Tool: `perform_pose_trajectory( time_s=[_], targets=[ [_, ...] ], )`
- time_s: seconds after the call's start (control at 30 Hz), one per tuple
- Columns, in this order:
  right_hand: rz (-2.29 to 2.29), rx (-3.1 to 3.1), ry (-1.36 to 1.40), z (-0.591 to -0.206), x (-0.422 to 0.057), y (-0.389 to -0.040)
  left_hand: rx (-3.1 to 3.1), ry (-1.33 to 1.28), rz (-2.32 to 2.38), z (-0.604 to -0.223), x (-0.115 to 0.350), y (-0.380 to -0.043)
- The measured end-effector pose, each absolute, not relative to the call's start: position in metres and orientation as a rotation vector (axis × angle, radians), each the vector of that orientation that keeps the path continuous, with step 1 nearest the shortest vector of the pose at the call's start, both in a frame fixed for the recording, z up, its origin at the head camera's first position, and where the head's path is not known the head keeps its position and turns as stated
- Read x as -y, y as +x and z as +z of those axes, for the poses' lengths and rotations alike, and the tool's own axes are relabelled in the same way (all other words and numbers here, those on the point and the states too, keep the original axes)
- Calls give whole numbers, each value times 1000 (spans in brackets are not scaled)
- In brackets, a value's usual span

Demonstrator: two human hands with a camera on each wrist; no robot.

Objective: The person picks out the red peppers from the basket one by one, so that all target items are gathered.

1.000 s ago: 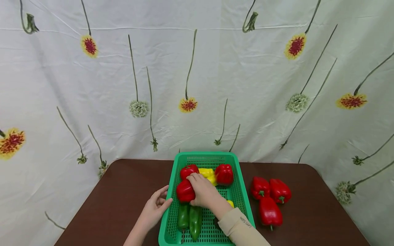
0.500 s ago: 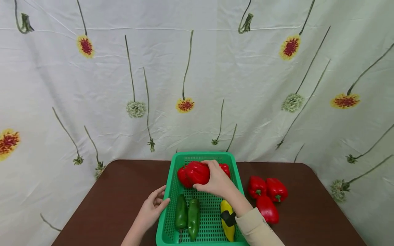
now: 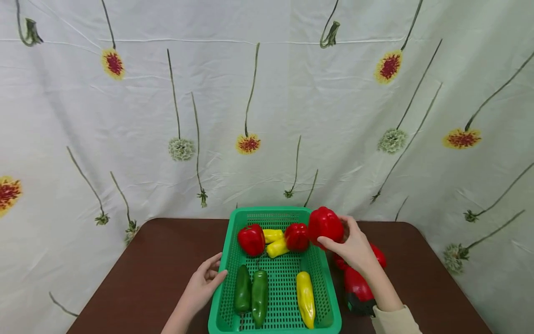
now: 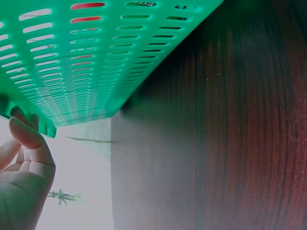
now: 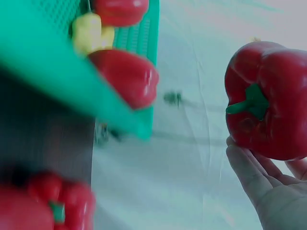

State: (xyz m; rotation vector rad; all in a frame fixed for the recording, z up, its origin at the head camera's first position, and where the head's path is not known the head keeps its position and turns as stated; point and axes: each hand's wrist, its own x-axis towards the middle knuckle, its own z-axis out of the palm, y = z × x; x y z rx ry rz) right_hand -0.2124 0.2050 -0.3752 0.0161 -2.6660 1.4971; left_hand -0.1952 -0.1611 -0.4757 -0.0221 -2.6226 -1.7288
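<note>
My right hand [image 3: 354,243] grips a red bell pepper [image 3: 325,227] over the right rim of a green plastic basket [image 3: 213,297]. The right wrist view shows that bell pepper [image 5: 273,105] with its green stem toward the basket, fingers beneath it. My left hand [image 3: 202,280] is at the basket's left rim, thumb on the edge and fingers curled against the outside; its fingers [image 4: 31,136] meet the rim in the left wrist view. Inside the basket lie two red bell peppers [image 3: 251,240], two short yellow peppers [image 3: 277,248], a long yellow pepper [image 3: 306,299] and two long green peppers [image 3: 260,297].
On the dark brown table [image 3: 175,246], right of the basket, sit more red bell peppers [image 3: 358,283], partly hidden by the right forearm. A white cloth [image 3: 225,102] printed with flowers hangs behind the table's far edge.
My right hand has lifted the red bell pepper from the basket's left side and carried it right, over the right rim. The left hand stays at the left rim.
</note>
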Motion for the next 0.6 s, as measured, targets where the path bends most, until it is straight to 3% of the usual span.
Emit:
perform_pose_trajectory(
  time_s=[0.6],
  targets=[
    [1520,2796,-447,-423,-325,-170,2627,-30,-1730,-475,161,-195]
  ],
)
